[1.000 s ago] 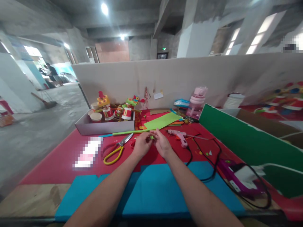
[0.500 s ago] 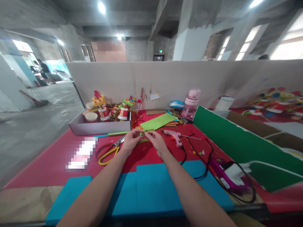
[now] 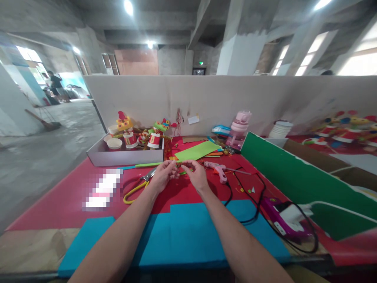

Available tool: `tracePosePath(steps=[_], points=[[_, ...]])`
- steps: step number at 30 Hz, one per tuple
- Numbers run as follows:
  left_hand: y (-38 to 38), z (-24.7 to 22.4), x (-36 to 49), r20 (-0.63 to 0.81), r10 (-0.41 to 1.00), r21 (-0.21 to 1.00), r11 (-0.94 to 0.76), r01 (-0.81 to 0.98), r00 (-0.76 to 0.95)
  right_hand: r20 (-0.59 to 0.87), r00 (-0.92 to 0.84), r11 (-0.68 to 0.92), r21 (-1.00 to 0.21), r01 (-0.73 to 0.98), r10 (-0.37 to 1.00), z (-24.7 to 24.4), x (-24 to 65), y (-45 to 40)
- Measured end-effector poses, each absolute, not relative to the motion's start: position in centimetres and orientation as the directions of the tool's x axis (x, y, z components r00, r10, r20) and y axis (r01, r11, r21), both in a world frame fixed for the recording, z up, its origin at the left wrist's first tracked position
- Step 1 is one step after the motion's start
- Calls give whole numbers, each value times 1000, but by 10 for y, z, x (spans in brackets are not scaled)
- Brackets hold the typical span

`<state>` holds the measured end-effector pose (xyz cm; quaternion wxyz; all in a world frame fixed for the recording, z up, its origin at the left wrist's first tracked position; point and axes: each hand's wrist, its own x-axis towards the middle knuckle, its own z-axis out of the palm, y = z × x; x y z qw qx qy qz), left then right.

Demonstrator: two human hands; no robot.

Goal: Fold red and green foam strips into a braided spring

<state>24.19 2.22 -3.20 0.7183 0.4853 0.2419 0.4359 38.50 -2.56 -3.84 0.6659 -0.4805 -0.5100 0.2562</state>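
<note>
Both hands meet over the red tabletop, pinching a small accordion-folded paper strip (image 3: 179,164) with dark and light stripes between them. My left hand (image 3: 163,174) grips its left end between thumb and fingers. At the other end, the fingers of my right hand (image 3: 195,175) are closed on it and partly cover it. Yellow-handled scissors (image 3: 134,195) lie just left of my left hand. To the right of my right hand is a pink glue gun (image 3: 219,173). A light green paper sheet (image 3: 198,150) lies beyond the hands.
A white box (image 3: 126,158) with paper cups and paper-cup figures stands at the back left. On the right are a green-sided box (image 3: 282,184) and a purple power strip (image 3: 282,224) with black cords. Blue sheets (image 3: 191,236) cover the front edge. A pink bottle (image 3: 239,129) stands behind.
Between my hands the folded strip shows a longer striped stretch than before. The fingers of both hands have shifted slightly, and my right hand is more curled over its end.
</note>
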Motion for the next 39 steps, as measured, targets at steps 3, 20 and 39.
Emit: tracePosePath(steps=[3, 20, 39], points=[[22, -31, 241, 102, 873, 912, 109, -395, 477, 445, 316, 417, -896, 154, 838, -37, 385, -26], [30, -30, 240, 127, 939, 910, 18, -415, 320, 391, 311, 390, -918, 65, 867, -37, 386, -26], [24, -29, 241, 293, 886, 937, -193, -291, 358, 129, 297, 207, -946, -248, 946, -40, 381, -24]])
